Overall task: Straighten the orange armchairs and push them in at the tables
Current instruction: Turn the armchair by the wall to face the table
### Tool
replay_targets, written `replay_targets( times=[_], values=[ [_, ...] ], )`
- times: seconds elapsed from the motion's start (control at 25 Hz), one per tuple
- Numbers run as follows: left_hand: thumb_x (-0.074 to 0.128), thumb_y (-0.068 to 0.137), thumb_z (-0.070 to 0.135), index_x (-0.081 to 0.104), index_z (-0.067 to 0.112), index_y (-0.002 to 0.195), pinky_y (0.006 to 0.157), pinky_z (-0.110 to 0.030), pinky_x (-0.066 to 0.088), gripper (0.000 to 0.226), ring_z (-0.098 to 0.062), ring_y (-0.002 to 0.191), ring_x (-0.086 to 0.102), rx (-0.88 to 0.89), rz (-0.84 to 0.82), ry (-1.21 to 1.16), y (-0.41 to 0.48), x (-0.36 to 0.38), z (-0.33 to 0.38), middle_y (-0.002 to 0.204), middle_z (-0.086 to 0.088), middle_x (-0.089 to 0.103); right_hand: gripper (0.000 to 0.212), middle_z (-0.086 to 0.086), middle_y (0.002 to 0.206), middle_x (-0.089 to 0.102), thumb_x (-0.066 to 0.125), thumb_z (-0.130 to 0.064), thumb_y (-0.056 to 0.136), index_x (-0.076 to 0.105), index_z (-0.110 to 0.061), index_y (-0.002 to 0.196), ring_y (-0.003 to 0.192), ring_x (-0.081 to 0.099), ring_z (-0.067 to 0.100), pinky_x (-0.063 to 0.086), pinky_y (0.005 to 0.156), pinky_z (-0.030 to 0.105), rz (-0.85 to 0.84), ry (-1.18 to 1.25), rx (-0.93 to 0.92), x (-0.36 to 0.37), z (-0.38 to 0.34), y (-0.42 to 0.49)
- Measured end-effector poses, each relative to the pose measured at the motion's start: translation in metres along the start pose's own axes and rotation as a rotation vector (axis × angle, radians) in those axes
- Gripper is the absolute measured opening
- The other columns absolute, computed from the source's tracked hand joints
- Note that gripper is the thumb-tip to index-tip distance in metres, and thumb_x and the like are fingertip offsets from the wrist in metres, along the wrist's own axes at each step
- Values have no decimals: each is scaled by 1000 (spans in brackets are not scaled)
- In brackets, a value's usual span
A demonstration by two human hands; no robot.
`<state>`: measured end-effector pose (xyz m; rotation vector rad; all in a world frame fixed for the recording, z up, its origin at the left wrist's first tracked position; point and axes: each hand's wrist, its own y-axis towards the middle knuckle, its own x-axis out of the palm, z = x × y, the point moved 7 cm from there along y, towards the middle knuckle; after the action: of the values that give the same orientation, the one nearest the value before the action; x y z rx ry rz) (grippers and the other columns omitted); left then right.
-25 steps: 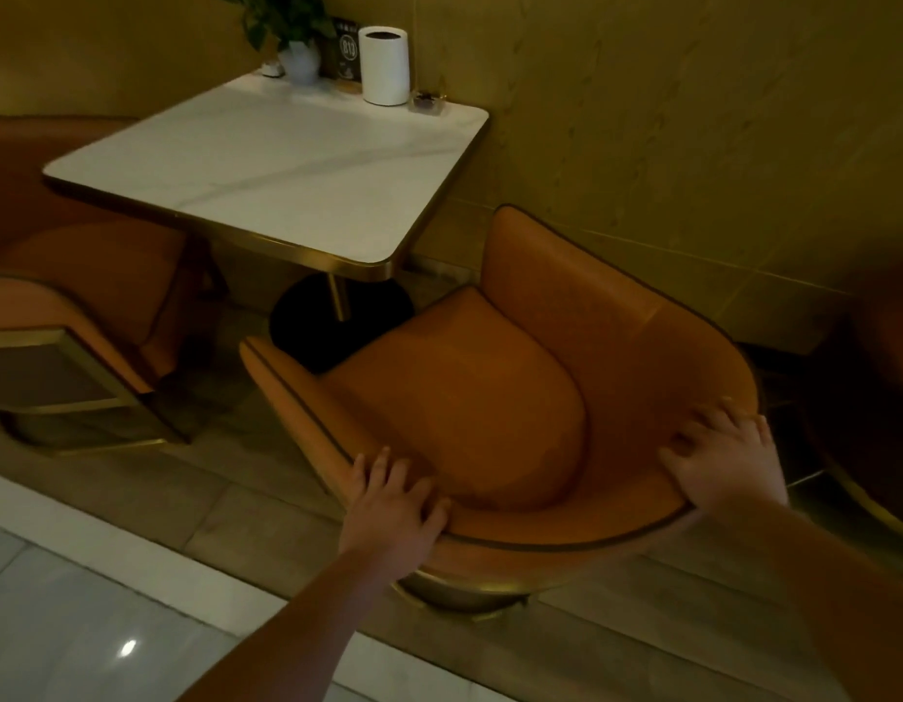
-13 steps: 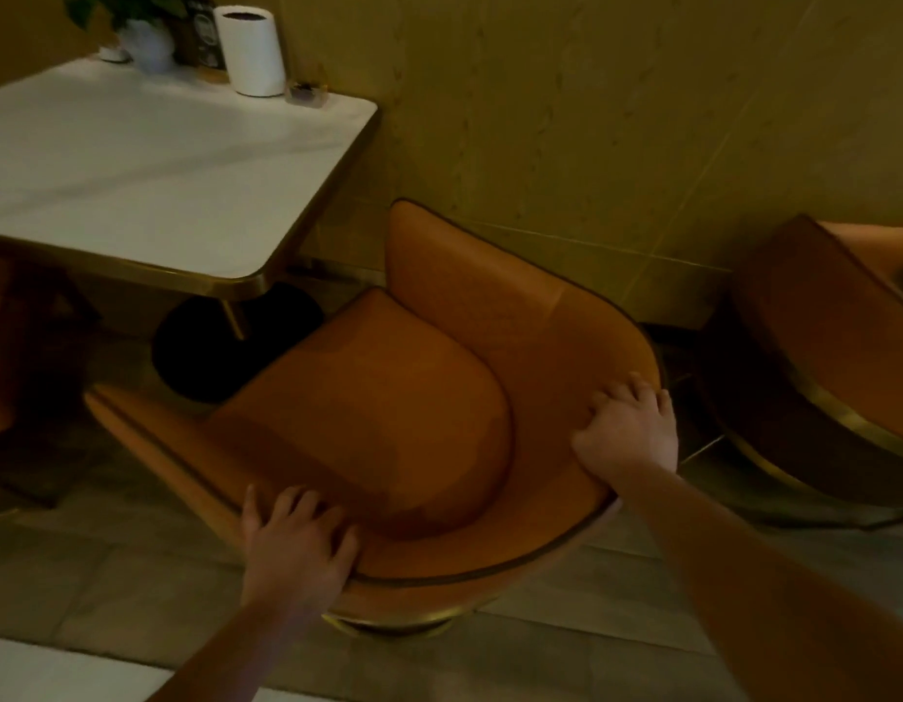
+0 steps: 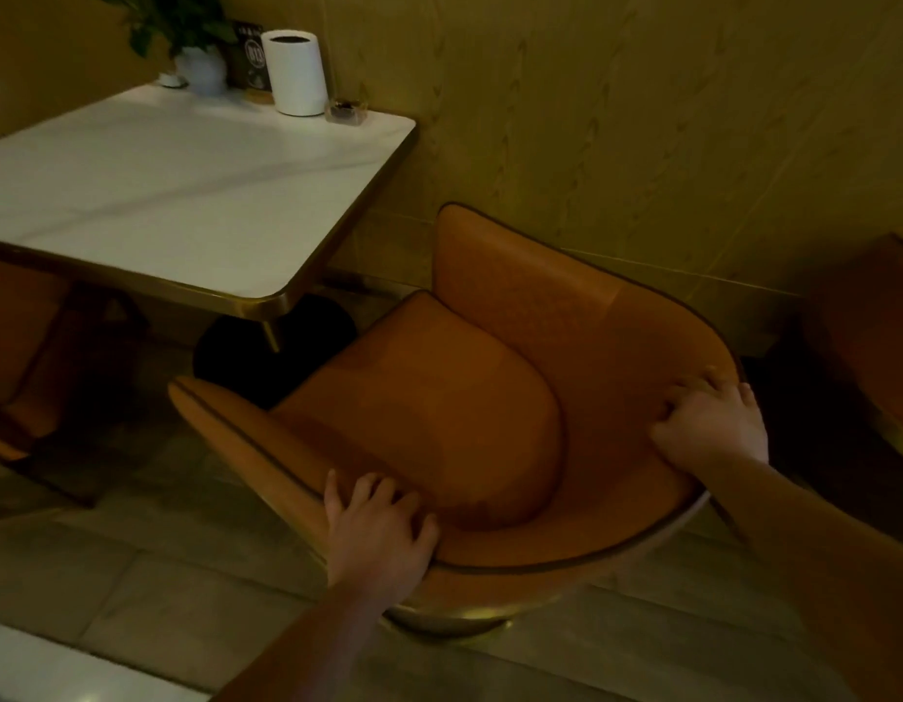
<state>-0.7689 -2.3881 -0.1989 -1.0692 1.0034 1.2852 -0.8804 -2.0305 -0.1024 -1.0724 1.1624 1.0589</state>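
An orange armchair [image 3: 429, 412] with a curved back and dark piping stands in front of me, its seat facing the white marble-topped table [image 3: 176, 195] at the upper left. The seat's front edge lies near the table's black round base, beside the table's near right corner. My left hand [image 3: 378, 529] grips the top rim of the backrest on the left side. My right hand [image 3: 708, 423] grips the same rim on the right, fingers curled over it. The chair is turned at an angle to the table's edge.
A second orange armchair [image 3: 29, 347] sits under the table's left side; a third [image 3: 875, 347] stands at the right edge. A white cylinder [image 3: 293, 70], a potted plant [image 3: 196, 48] and a small sign stand at the table's far end. A wood-panelled wall runs behind.
The view has swung left and back, and the chair now sits a little closer to the table's corner. Both hands stay on the backrest rim; my right fingers have curled tighter.
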Motion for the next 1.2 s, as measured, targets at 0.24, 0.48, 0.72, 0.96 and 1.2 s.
replay_targets(
  times=[0.24, 0.48, 0.72, 0.96, 1.2],
  values=[
    [26, 90, 55, 69, 35, 102, 116, -64, 0, 49, -17, 124, 43, -23, -44, 21, 54, 2, 39, 106, 11, 59, 47, -3, 154, 41, 50, -48, 89, 61, -30, 131, 149, 17, 27, 12, 122, 52, 3, -44, -31, -2, 25, 70],
    [21, 88, 55, 69, 33, 99, 117, -64, 1, 53, -17, 122, 44, -63, -21, 35, 93, 8, 70, 106, 10, 61, 37, -3, 150, 46, 53, -44, 88, 67, -30, 119, 148, 19, 26, 15, 120, 51, 7, -36, -55, -7, 43, 129],
    [21, 88, 54, 68, 35, 98, 116, -65, 2, 52, -18, 122, 43, -85, -35, 31, 130, 13, 90, 108, 9, 59, 41, 3, 148, 48, 53, -45, 88, 66, -28, 123, 147, 22, 28, 16, 120, 52, -7, -43, -74, -12, 48, 177],
    [17, 87, 55, 66, 34, 104, 116, -65, 3, 56, -19, 125, 40, -99, -44, 58, 163, 17, 97, 115, 8, 57, 37, 7, 145, 50, 51, -40, 89, 66, -24, 119, 147, 22, 28, 18, 120, 52, 5, -46, -109, -23, 42, 207],
    [18, 89, 53, 66, 35, 103, 116, -64, 7, 53, -19, 124, 42, -124, -6, 59, 200, 16, 100, 112, 9, 58, 33, 7, 113, 66, 48, -42, 90, 69, -19, 100, 119, 56, 26, 45, 98, 45, 73, 17, -121, -35, 35, 235]
  ],
)
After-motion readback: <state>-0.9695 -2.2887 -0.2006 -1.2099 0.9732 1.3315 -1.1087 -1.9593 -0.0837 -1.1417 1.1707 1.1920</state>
